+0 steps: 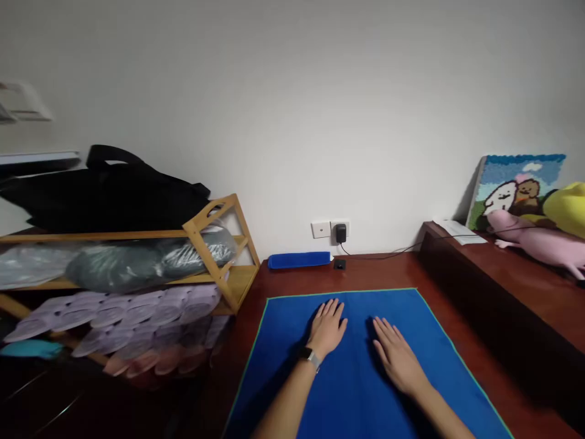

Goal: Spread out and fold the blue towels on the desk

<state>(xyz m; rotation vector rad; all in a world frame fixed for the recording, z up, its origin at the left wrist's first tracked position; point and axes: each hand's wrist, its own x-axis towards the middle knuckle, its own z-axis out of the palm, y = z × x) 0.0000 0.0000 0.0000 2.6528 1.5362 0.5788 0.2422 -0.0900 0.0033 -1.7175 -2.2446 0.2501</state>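
Observation:
A blue cloth [356, 366] with a light green edge is spread over the dark red wooden table [370, 273]. On its left half my left hand [327, 328] lies palm down, fingers apart, with a watch on the wrist. My right hand [399, 356] rests palm down on the right half, fingers stretched out and holding nothing. A strip of bare cloth separates the two hands. Behind the cloth lies a long folded blue item [299, 260], with a small black object [339, 264] beside it.
Left stands a wooden rack [237, 283] with a black bag [109, 195], plastic-wrapped items and purple slippers. A black adapter [340, 233] is plugged into the wall, its cable running right. On the raised right surface are a picture [514, 189], paper and a pink plush toy [539, 241].

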